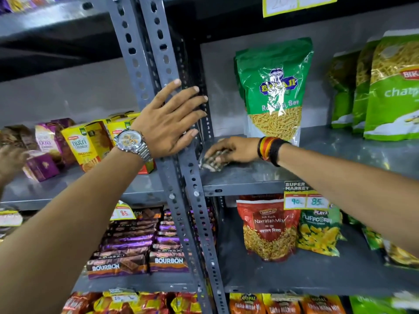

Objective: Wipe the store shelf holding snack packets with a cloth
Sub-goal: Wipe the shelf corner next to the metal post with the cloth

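Cloth (214,160): small, crumpled, dark-and-pale patterned rag, pressed flat to the grey metal shelf (249,177) at its left front corner, just beside the slotted upright (181,177). Right hand (233,150) lies palm-down over it, fingers curled and closed on the bunched fabric; only the leading edge of the cloth shows past the fingertips.

Left hand (169,123) is spread wide open, holding nothing, palm against the upright; judged to be a brace for the reach.

Shelf contents: a green sev packet (275,91) stands upright directly behind the right hand, close to the wrist. Lighter green packets (390,91) stand well apart to the right. Bare, dull metal between the two groups.

Step in hand (judgement): wiping the cleared left section of this shelf.

Notes for doing it well:
- Work the corner against the upright first; grime likely collects at that joint.
- Then draw long strokes rightward along the front, overlapping, keeping the palm flat so the whole cloth bears on the metal.
- The sev packet is tall and light, so likely to tip if the wrist or forearm nudges it. Keep strokes low and in front of it, or shift it aside with the free left hand to reach the strip behind.
- Lip carries a price tag (305,197) hanging from the front edge; avoid snagging it when wiping the lip.
- Refold cloth when the underside loads up; its state cannot be seen from here.
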A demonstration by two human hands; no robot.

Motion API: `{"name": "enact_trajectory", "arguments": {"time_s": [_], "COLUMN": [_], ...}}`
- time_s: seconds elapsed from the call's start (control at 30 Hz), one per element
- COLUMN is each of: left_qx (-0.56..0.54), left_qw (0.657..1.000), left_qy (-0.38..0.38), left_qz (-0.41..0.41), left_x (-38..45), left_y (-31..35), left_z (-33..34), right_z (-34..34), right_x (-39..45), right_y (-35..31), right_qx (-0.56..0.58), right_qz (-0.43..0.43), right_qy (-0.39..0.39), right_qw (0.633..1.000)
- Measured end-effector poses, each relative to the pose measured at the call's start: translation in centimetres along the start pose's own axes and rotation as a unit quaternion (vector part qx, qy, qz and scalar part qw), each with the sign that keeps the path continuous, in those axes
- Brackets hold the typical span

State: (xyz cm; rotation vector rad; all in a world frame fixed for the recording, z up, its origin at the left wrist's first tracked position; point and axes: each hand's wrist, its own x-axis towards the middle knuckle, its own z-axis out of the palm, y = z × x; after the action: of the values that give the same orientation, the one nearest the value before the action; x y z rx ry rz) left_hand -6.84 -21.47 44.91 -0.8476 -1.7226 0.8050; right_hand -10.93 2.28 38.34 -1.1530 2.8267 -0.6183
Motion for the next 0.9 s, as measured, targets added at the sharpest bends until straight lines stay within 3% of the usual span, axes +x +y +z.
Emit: {"name": "enact_trajectory", "arguments": {"time_s": [0.13,0.33,0.47,0.7,0.9], "left_qx": [-0.002,-0.004,-0.012,-0.011,-0.01], "left_qw": [1.0,1.0,1.0,1.0,1.0], "left_qy": [0.007,0.021,0.011,0.009,0.011], "left_qz": [-0.002,-0.001,-0.004,-0.002,-0.006], "left_x": [-0.1,-0.3,-0.2,-0.3,-0.4], "left_y": [0.0,0.0,0.0,0.0,0.0], "left_z": [-0.1,0.1,-0.1,-0.3,0.1], "right_z": [1.9,0.5,-1.0,2.1,0.2], "right_x": [0.1,-5.1,-3.6,-2.6,-10.5], "right_y": [0.1,0.5,-0.1,0.6,0.3], "right_qx": [-0.022,0.028,0.069,-0.022,0.033], "right_qz": [0.01,0.029,0.058,0.074,0.034], "right_qy": [0.031,-0.043,0.04,0.07,-0.005], "right_qw": [0.999,0.998,0.995,0.995,0.999]}}
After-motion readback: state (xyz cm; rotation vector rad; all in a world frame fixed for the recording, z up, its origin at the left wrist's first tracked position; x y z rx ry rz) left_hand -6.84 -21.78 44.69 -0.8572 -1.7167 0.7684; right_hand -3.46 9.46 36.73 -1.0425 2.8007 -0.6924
